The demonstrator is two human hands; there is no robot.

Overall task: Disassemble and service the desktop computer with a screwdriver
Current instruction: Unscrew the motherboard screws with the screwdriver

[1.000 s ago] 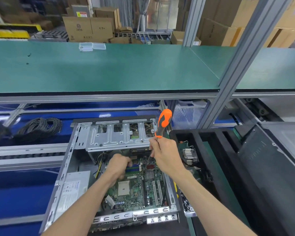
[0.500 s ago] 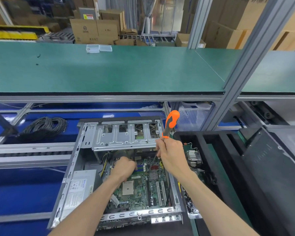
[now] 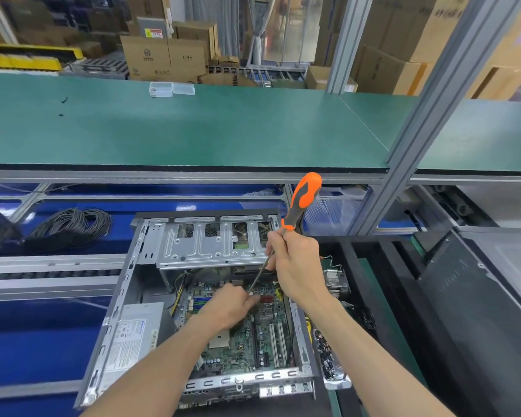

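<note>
Gripping screwdriver (image 3: 298,206) shaft, right hand (image 3: 295,266) angles tip onto motherboard (image 3: 262,335); left hand (image 3: 226,308) beside tip, fingers pinched, contents indiscernible.

1 screwdriver (image 3: 302,202), 2 clear boxes (image 3: 171,88)

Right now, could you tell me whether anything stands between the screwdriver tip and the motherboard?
Nothing visible does. The right hand holds the screwdriver, whose shaft slants down past the drive cage to the motherboard. The left hand sits beside the tip, not under it.
</note>
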